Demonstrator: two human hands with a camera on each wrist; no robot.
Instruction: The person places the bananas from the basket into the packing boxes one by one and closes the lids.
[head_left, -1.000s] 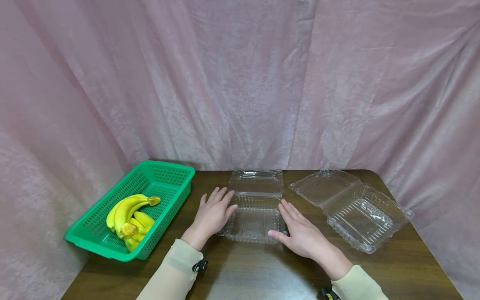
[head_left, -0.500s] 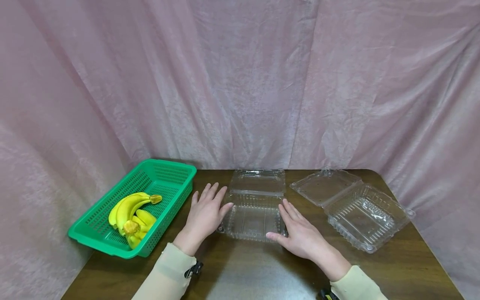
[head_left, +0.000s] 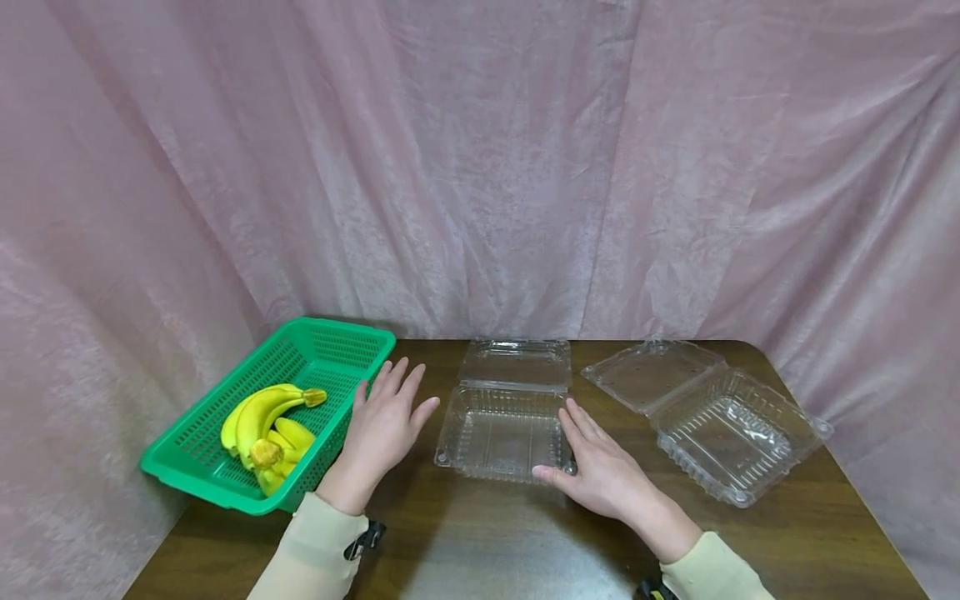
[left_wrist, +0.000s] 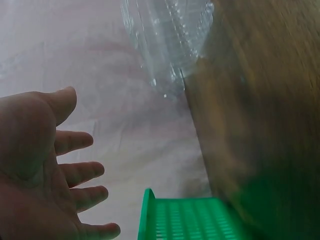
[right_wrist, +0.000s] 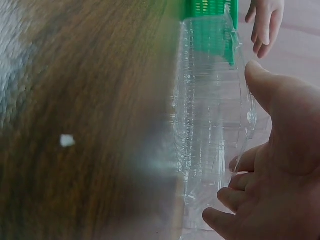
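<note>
A clear plastic clamshell container (head_left: 502, 433) lies with its lid laid back in the middle of the table. My right hand (head_left: 603, 467) rests at its right rim, fingers extended and thumb over the near right corner; the right wrist view shows those fingertips right at the container's edge (right_wrist: 250, 117). My left hand (head_left: 381, 433) is in the air between that container and the green basket (head_left: 352, 429), its fingers straight and spread, holding nothing. Inside the basket are yellow bananas (head_left: 258, 421) in bunches, stems toward the right and front.
A second clear clamshell (head_left: 731, 433) stands unfolded at the right, turned at an angle, its lid (head_left: 652, 371) toward the back. A pink curtain (head_left: 525, 167) hangs behind the wooden table (head_left: 495, 542). The basket occupies the table's left side.
My left hand has left the middle container's left rim and moved left toward the green basket. The right hand stays at the right rim.
</note>
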